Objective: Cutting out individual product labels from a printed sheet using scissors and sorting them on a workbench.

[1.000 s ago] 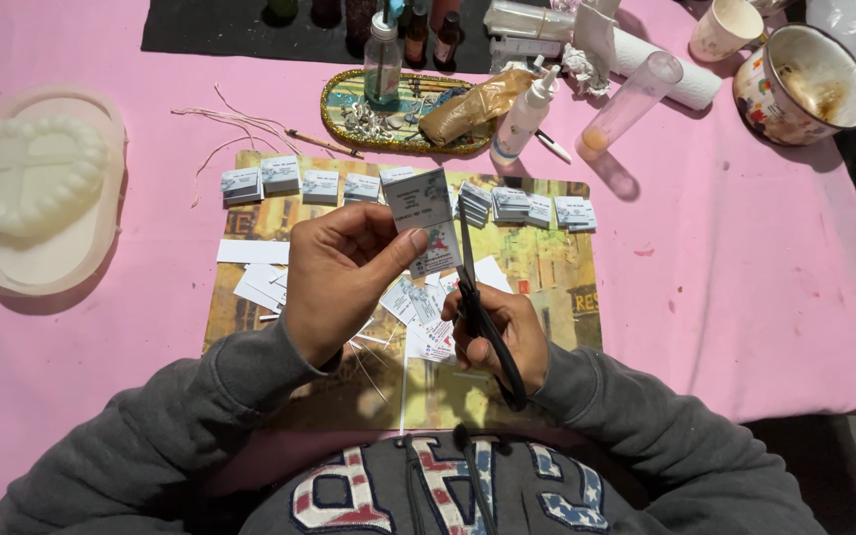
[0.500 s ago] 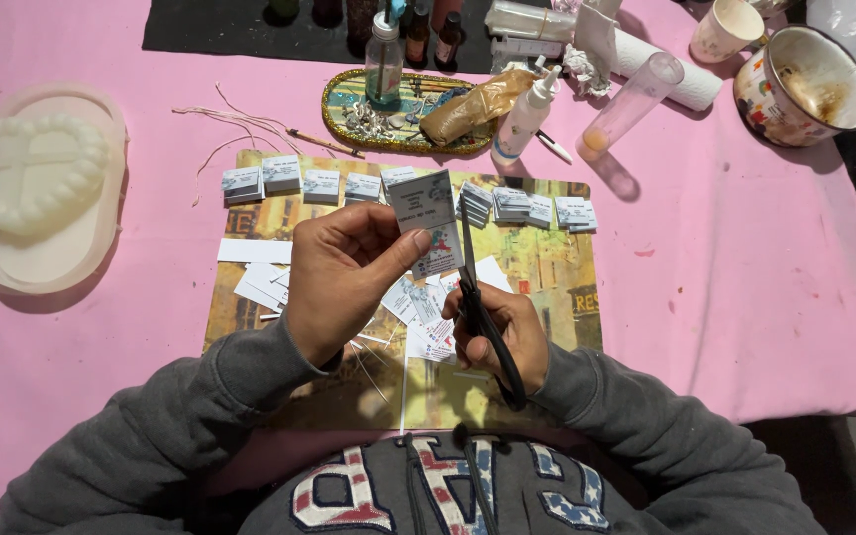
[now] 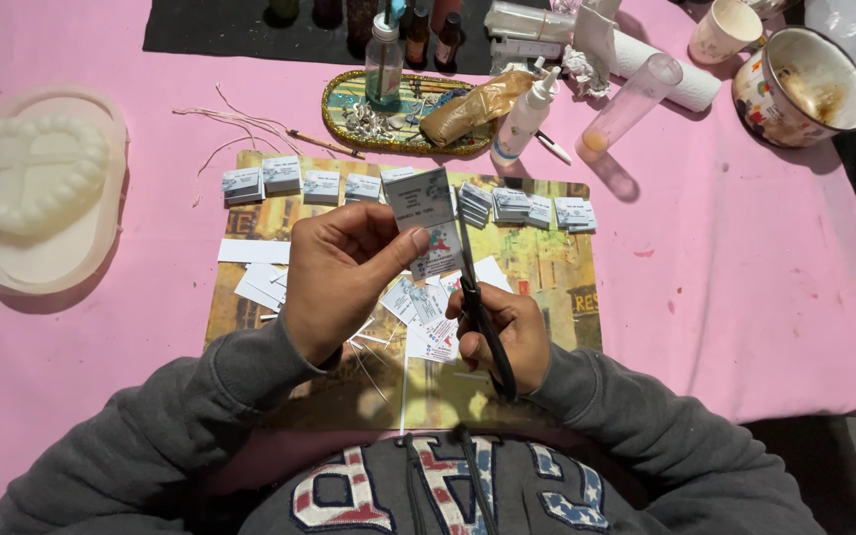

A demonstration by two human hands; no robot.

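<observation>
The left hand [image 3: 339, 272] pinches a small printed card [image 3: 426, 220] upright above a picture mat [image 3: 557, 287] on the pink desk [image 3: 745, 258]. The right hand [image 3: 507, 332] grips black scissors [image 3: 482, 312], blades against the card's right edge. Cut slips [image 3: 418, 302] lie beneath; stacked cards [image 3: 299, 183] line the mat's far edge.

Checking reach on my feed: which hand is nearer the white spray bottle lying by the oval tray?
Right. The right hand, gripping the scissors, sits below the white spray bottle, slightly left of it. The left hand, pinching the paper card, is farther off to the bottle's lower left.
</observation>
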